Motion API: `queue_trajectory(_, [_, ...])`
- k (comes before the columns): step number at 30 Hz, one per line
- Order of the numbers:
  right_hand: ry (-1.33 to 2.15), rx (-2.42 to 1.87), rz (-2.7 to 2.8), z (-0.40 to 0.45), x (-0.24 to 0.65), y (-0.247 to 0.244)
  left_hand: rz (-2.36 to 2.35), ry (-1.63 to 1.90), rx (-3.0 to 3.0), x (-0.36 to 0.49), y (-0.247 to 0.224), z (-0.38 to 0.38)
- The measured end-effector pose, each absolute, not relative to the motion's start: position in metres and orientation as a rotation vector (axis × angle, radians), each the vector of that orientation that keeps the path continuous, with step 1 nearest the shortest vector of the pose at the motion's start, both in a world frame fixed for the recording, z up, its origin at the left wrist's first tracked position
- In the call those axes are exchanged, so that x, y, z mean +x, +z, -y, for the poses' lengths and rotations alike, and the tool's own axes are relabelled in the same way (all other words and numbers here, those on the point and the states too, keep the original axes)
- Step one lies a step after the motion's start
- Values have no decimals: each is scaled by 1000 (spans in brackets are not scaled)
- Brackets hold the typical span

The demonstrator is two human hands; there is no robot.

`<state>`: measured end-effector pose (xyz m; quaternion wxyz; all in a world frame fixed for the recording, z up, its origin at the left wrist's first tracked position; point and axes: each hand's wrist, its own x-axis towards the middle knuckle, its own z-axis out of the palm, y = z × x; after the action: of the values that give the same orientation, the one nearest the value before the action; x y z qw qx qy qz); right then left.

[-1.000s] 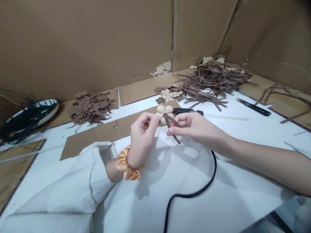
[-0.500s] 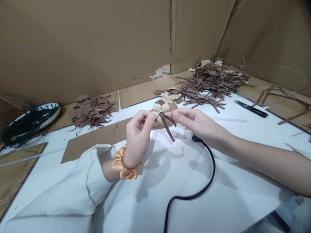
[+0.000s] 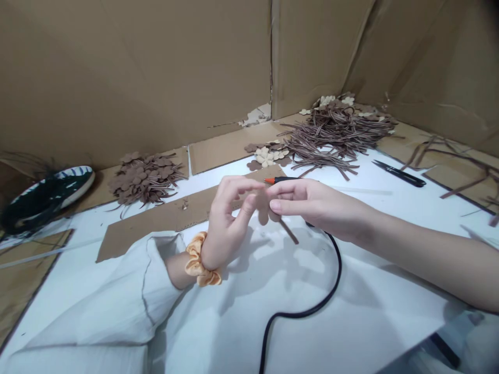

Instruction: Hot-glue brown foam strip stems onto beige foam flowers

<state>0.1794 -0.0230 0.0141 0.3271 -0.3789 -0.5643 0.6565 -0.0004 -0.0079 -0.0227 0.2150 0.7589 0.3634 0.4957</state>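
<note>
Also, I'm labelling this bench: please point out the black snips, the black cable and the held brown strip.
Black snips (image 3: 411, 179): head view, handle.
Black cable (image 3: 298, 315): head view, lower curve.
Held brown strip (image 3: 289, 232): head view, hanging part.

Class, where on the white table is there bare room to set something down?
Bare patches: between the left sleeve and the cable, and between the cable and the right forearm. Crowded: beyond the right hand, with flowers, strips and a tool.

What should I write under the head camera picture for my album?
Brown flower with dangling ribbon, between left hand and right hand.
</note>
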Motion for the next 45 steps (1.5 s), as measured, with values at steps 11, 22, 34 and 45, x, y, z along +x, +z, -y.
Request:
queue_trajectory(11, [1245, -1159, 1522, 25, 174, 6, -1122, 1144, 1893, 4, -9, 11])
queue_trajectory(22, [1421, -1294, 1500, 10, 177, -1, -1360, 795, 1962, -14, 28, -14])
queue_trajectory(34, [1507, -1357, 1526, 9, 175, -7, -1469, 650, 2351, -32, 35, -36])
queue_trajectory(45, [1043, -1510, 1855, 20, 207, 13, -1643, 553, 2417, -70, 29, -79])
